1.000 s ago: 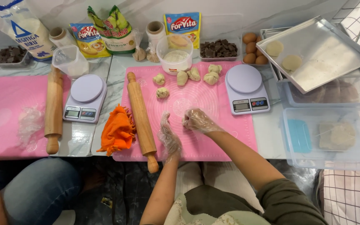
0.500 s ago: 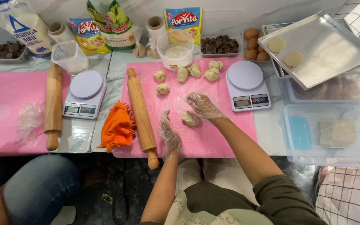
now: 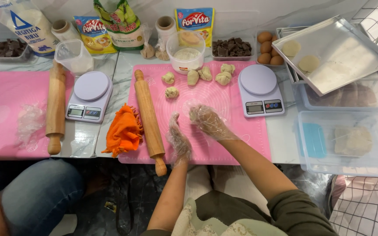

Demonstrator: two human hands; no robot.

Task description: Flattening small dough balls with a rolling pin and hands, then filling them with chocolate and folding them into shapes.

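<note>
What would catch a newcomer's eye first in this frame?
Two hands in clear plastic gloves, left hand and right hand, meet over the middle of a bright pink mat. A long wooden rolling pin lies along the mat's left edge beside an orange cloth. Small dough pieces sit at the mat's far end, with a white kitchen scale at its right.
</note>
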